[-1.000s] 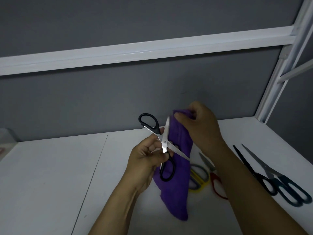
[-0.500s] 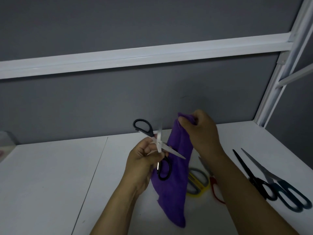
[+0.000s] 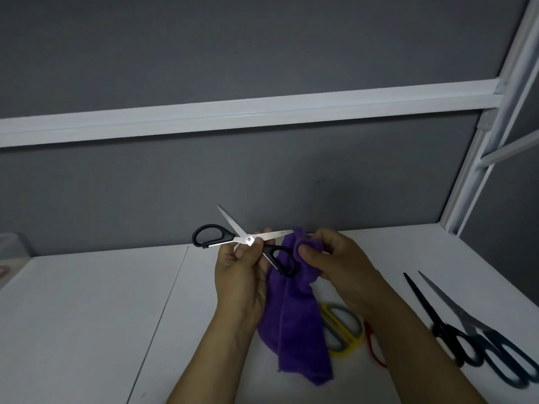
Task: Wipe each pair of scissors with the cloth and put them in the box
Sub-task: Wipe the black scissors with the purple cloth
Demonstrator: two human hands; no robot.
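Above mid-table point(image 3: 87, 316), in the air: holding scissors point(image 3: 249, 239) with left hand point(image 3: 242, 275), fingers curled round the pivot and the lower black handle. Blades splayed wide, one pointing up-left, the other pointing right with its tip right at the top of the cloth point(image 3: 291, 325). Pinching that bunched purple top with right hand point(image 3: 335, 258), thumb and fingers clenched on it, just beside the blade tip. Remainder of cloth hanging down between the forearms; can't tell whether touching the tabletop at its lower end. Lower handle loop in front of the cloth. On the table behind cloth and right forearm: yellow pair point(image 3: 341, 330), handles showing, and red pair point(image 3: 374, 345), mostly hidden by the arm. Further right, well apart from the hands: black pair point(image 3: 437, 322) and teal pair point(image 3: 495, 345), side by side, blades toward the wall, handles blurred. At far left edge: translucent container point(image 3: 11, 246), mostly cut off.
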